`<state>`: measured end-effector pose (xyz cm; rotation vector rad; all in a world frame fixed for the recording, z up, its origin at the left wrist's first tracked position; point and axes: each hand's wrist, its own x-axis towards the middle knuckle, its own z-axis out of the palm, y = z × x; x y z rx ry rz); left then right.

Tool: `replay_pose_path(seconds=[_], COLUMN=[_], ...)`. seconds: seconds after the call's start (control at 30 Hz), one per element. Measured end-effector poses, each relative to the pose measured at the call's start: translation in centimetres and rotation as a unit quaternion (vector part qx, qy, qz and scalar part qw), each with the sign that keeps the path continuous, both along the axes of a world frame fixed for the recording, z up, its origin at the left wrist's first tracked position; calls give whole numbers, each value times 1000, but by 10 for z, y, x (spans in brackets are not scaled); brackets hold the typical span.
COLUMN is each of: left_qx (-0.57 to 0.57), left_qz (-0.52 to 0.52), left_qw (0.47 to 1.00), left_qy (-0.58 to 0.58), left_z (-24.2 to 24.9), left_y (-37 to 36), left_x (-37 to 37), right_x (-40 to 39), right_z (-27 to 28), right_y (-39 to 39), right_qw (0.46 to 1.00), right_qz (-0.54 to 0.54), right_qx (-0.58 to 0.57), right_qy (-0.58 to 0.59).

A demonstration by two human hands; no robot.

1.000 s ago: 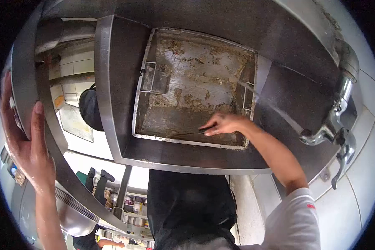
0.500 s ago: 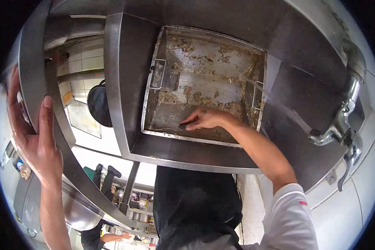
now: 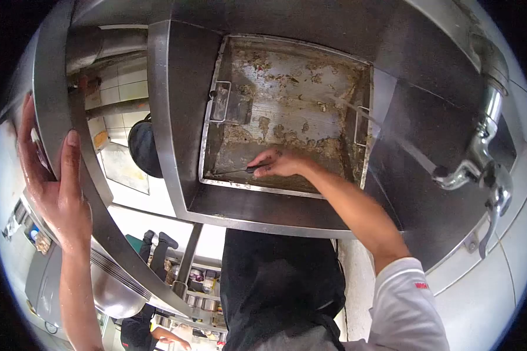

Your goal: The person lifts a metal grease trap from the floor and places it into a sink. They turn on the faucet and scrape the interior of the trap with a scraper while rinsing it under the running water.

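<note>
**Holding a thin tool inside a soiled metal tray**

Holding the dark handle of a thin tool [image 3: 234, 171] in the right hand [image 3: 275, 162], with fingers closed around it, low over the near left part of the metal tray [image 3: 287, 192]. Pointing the tool's slender end left, toward the near left corner of the tray; impossible to tell whether touching the bottom there. Keeping the left hand [image 3: 55, 193] well apart, left of the tray, with fingers open and spread and thumb apart, straddling a metal edge [image 3: 52, 99]; holding no loose thing in view. Note brown residue [image 3: 287, 140] in patches across the tray's bottom, and wire handles at its left and right sides. See the tray set inside a dark sink [image 3: 246, 206]. Follow a stream of water [image 3: 416, 153] from the faucet [image 3: 451, 175], right of the tray, across its right rim. Find a round black pan [image 3: 144, 147] left of the tray, and another person [image 3: 137, 333] beyond, to the tray's lower left.
</note>
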<state>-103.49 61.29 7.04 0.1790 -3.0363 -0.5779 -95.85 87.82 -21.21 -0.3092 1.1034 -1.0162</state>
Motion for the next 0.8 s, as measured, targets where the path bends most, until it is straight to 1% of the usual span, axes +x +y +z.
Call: replay_pose_path(seconds=[0.03,0.07,0.1,0.13,0.17,0.2,0.27,0.33,0.37,0.47,0.5,0.57,0.6,0.63,0.67,0.77,0.8], left_qx=[2,-9,-21,-21,-31,-40,-42,-40,-43,-44,-43,-42,-20,3,-44,-36,-34], left_qz=[-1,-5,-6,-6,-15,-24,-17,-8,-17,-30,-38,-25,-21,-17,-37,-30,-28], left_qw=[1000,1000,1000,1000,999,999,999,999,999,998,998,998,999,1000,998,999,999], left_qy=[2,8,12,12,17,22,17,14,16,24,29,28,20,10,26,20,21], left_z=[0,-1,-1,0,0,0,1,0,0,-2,-2,-2,-2,-2,-2,-3,-3], left_y=[1,1,0,0,1,2,2,2,0,-5,-6,-5,-6,-7,-8,-11,-10], left_x=[0,1,2,1,0,-1,1,2,2,3,3,3,3,4,4,5,5], right_x=[10,12,19,32,35,29,3,-41,-60,-100,-108,-119,-121,-121,-120,-101,-86], right_z=[3,14,12,3,3,-1,3,29,47,104,115,131,136,142,145,133,111], right_y=[6,8,11,17,21,32,61,86,97,117,121,127,127,127,126,128,138], right_qw=[999,998,998,985,956,950,960,965,957,917,915,873,871,869,864,864,861], right_qz=[-44,-38,-37,-159,-279,-292,-193,-28,40,186,189,351,354,371,387,378,387], right_qx=[1,47,46,61,76,88,136,194,214,193,196,216,219,254,287,310,295], right_qy=[17,6,9,34,58,71,147,171,192,297,297,262,262,204,147,122,145])
